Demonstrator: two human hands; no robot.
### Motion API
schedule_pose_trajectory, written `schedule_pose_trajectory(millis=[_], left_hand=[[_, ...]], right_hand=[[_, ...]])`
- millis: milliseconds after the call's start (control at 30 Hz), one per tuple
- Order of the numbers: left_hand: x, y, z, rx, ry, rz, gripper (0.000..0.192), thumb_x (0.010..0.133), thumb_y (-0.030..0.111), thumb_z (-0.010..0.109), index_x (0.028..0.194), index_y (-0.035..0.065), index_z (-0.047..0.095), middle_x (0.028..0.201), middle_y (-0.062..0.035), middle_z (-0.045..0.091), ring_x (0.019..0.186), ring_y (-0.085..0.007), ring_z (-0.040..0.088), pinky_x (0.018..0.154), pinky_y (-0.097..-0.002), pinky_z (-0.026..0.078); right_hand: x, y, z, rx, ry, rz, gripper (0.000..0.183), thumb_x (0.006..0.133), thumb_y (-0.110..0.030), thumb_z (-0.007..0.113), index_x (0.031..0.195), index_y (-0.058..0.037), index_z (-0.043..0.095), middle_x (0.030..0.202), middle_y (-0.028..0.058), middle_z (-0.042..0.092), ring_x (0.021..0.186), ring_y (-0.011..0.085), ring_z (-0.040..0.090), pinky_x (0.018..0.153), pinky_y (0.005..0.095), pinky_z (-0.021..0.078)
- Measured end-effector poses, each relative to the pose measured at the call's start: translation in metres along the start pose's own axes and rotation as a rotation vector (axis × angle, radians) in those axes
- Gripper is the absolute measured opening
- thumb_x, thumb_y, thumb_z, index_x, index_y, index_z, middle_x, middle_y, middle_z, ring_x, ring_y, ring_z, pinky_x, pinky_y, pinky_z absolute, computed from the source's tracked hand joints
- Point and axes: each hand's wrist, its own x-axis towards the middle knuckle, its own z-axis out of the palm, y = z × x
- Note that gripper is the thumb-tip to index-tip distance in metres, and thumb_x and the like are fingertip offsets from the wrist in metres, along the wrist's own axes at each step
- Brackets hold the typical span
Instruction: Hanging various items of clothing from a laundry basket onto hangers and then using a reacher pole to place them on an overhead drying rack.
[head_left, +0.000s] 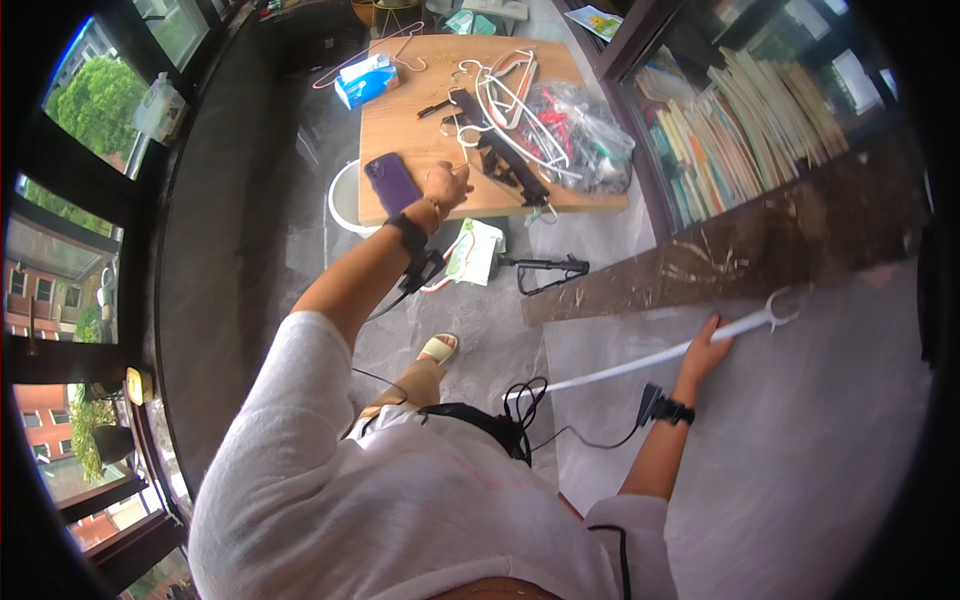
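Observation:
My left hand (448, 186), its fingers curled, is at the near part of the wooden table (409, 124), just right of a purple phone (393, 184). A thin part of a hanger reaches its fingertips; whether they grip it is unclear. My right hand (705, 351) is closed round a white pole (645, 363) near its forked end, out to the right over the floor. White hangers (501, 112) lie in a tangle on the table with black clip hangers (517, 169). Beside them is a clear plastic bag (589, 139) with red things inside.
A blue tissue pack (367, 81) and pink hanger (326, 77) are at the table's far left. A white bucket (343, 196) stands partly beneath. A black folded stand (553, 266) and a green-white packet (474, 251) are below the near edge. A glass-fronted bookcase (630, 82) is at right, windows left.

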Motion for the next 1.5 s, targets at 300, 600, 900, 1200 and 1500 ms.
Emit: schedule_pose_trajectory(millis=[300, 600, 900, 1200, 1500], left_hand=[[0.153, -0.001, 0.023, -0.378, 0.095, -0.293, 0.032, 0.093, 0.029, 0.048, 0.095, -0.0021, 0.053, 0.084, -0.0140, 0.061, 0.065, -0.0245, 0.065, 0.045, -0.0289, 0.051], [0.178, 0.021, 0.033, -0.026, 0.051, -0.239, 0.030, 0.090, 0.027, 0.048, 0.074, 0.0016, 0.053, 0.054, -0.0074, 0.052, 0.038, -0.0173, 0.050, 0.032, -0.0305, 0.037], [0.009, 0.146, 0.044, -0.149, 0.025, 0.513, 0.037, 0.091, 0.028, 0.042, 0.068, 0.0015, 0.053, 0.054, -0.0060, 0.054, 0.046, -0.0125, 0.047, 0.046, -0.0278, 0.039], [-0.272, 0.010, -0.018, -0.386, -0.319, 0.123, 0.026, 0.093, 0.023, 0.048, 0.087, -0.0013, 0.056, 0.068, -0.0078, 0.062, 0.062, -0.0156, 0.065, 0.057, -0.0239, 0.050], [-0.435, -0.123, -0.034, -0.092, -0.152, 0.192, 0.038, 0.094, 0.031, 0.047, 0.087, -0.0038, 0.059, 0.074, -0.0090, 0.064, 0.070, -0.0156, 0.064, 0.065, -0.0286, 0.051]], right_hand=[[-0.034, -0.067, -0.019, -0.173, 0.262, -0.021, 0.053, 0.087, -0.024, 0.060, 0.127, 0.0021, 0.036, 0.123, 0.0164, 0.043, 0.110, 0.0293, 0.046, 0.091, 0.0408, 0.0398], [-0.058, -0.136, 0.020, 0.189, 0.009, -0.065, 0.041, 0.086, -0.001, 0.050, 0.125, 0.0015, 0.038, 0.127, 0.0152, 0.044, 0.116, 0.0260, 0.044, 0.097, 0.0401, 0.0342], [-0.090, -0.169, 0.025, 0.327, -0.205, -0.287, 0.023, 0.083, 0.007, 0.046, 0.103, 0.0022, 0.057, 0.108, 0.0148, 0.057, 0.102, 0.0257, 0.053, 0.089, 0.0341, 0.0415], [-0.160, -0.241, 0.019, 0.092, -0.636, -0.803, 0.069, 0.076, 0.000, 0.062, 0.137, -0.0049, 0.031, 0.133, 0.0190, 0.040, 0.113, 0.0348, 0.044, 0.096, 0.0445, 0.0341], [-0.307, -0.199, 0.028, 0.450, -1.412, -0.747, 0.044, 0.080, 0.010, 0.042, 0.117, -0.0083, 0.058, 0.078, 0.0108, 0.052, 0.072, 0.0246, 0.055, 0.067, 0.0331, 0.0448]])
